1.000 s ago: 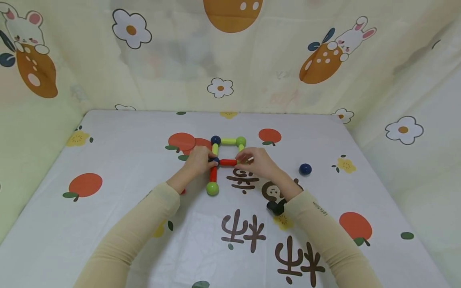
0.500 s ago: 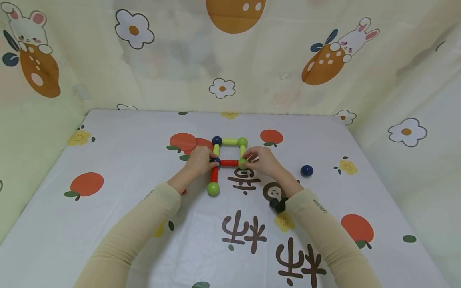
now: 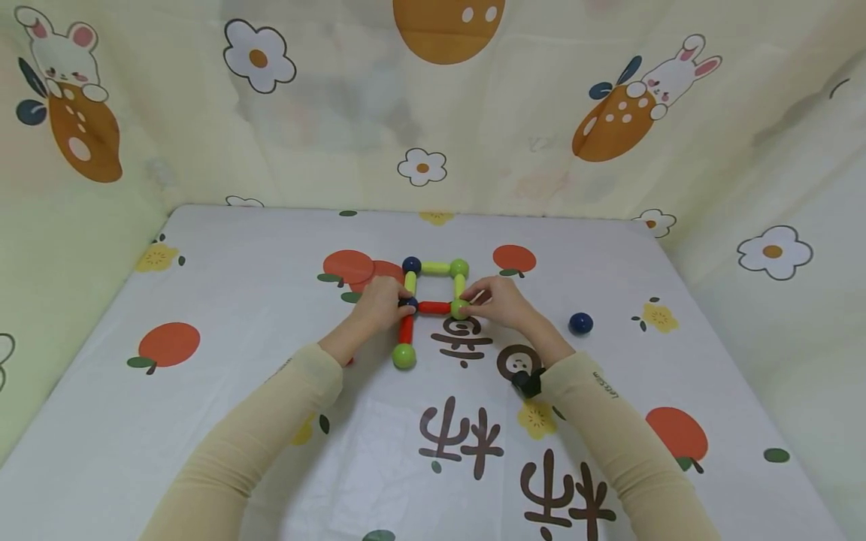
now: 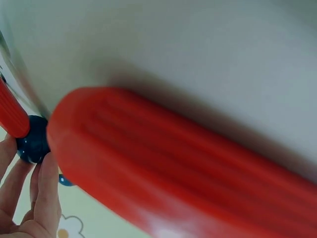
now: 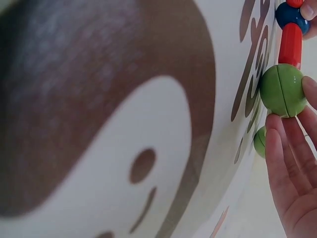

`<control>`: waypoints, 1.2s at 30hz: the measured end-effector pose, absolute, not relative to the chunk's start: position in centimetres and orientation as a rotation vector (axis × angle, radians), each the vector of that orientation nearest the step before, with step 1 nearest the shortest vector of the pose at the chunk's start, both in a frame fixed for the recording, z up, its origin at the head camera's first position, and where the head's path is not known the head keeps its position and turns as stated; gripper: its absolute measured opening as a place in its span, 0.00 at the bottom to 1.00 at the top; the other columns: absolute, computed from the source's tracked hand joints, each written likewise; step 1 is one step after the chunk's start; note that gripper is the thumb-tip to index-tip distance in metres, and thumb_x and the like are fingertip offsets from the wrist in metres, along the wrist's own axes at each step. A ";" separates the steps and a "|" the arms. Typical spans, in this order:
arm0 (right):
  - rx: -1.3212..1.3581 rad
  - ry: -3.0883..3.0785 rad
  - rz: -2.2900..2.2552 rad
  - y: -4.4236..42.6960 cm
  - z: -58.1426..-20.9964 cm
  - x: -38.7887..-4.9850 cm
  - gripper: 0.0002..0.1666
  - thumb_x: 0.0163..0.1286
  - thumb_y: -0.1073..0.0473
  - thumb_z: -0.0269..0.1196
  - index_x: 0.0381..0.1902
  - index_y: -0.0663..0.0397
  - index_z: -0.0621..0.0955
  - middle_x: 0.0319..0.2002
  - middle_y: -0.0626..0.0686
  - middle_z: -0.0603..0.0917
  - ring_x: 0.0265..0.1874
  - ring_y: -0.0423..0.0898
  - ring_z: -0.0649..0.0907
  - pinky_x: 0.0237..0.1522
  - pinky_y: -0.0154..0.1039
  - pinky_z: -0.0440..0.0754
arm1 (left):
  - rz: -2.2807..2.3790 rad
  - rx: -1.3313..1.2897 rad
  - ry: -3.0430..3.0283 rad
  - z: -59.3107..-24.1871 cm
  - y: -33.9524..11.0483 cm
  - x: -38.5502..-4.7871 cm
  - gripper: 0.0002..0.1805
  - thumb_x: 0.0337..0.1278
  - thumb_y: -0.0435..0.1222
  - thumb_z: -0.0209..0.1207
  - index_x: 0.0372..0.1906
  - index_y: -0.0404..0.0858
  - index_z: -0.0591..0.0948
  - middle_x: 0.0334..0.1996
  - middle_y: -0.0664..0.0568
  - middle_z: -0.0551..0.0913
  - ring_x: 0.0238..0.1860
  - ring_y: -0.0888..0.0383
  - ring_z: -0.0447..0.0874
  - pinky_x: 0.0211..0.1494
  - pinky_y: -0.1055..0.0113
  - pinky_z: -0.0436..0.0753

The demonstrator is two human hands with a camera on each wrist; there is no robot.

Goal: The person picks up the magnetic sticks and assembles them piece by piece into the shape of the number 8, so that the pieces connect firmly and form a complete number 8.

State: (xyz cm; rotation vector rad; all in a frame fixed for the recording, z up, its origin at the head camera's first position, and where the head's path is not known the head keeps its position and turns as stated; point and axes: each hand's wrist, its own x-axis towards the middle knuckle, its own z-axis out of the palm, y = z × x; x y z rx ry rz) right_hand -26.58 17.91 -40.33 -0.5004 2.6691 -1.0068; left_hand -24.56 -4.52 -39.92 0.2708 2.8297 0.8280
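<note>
Balls and rods form a square with a tail in the head view. My left hand (image 3: 380,304) pinches the dark blue ball (image 3: 411,304) at its near left corner. At the near right corner, my right hand (image 3: 502,302) pinches a green ball (image 5: 283,90) between thumb and fingertips. A red rod (image 3: 435,307) joins these two. Another red rod (image 3: 406,329) runs toward me from the blue ball to a green ball (image 3: 404,356). Yellow-green rods (image 3: 436,267) make the other sides, with a blue ball (image 3: 411,265) and a green ball (image 3: 459,268) at the far corners.
A loose blue ball (image 3: 580,324) lies right of my right hand. A red rod (image 4: 183,163) fills much of the left wrist view, close to the camera. Something black (image 3: 528,383) sits at my right wrist. The white tablecloth (image 3: 271,248) has printed fruit and characters.
My right hand has drawn back slightly from the near right corner, uncovering the green ball there, now at the red rod's end. The left hand stays on the blue ball.
</note>
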 end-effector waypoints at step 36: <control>-0.461 2.690 -0.975 17.8 -40.4 -26.5 0.16 0.54 0.58 0.69 0.41 0.59 0.84 0.38 0.54 0.83 0.36 0.48 0.81 0.36 0.37 0.78 | 0.957 0.357 2.677 -39.5 -6.7 -23.7 0.20 0.55 0.37 0.60 0.55 0.38 0.78 0.43 0.48 0.80 0.42 0.55 0.77 0.39 0.68 0.78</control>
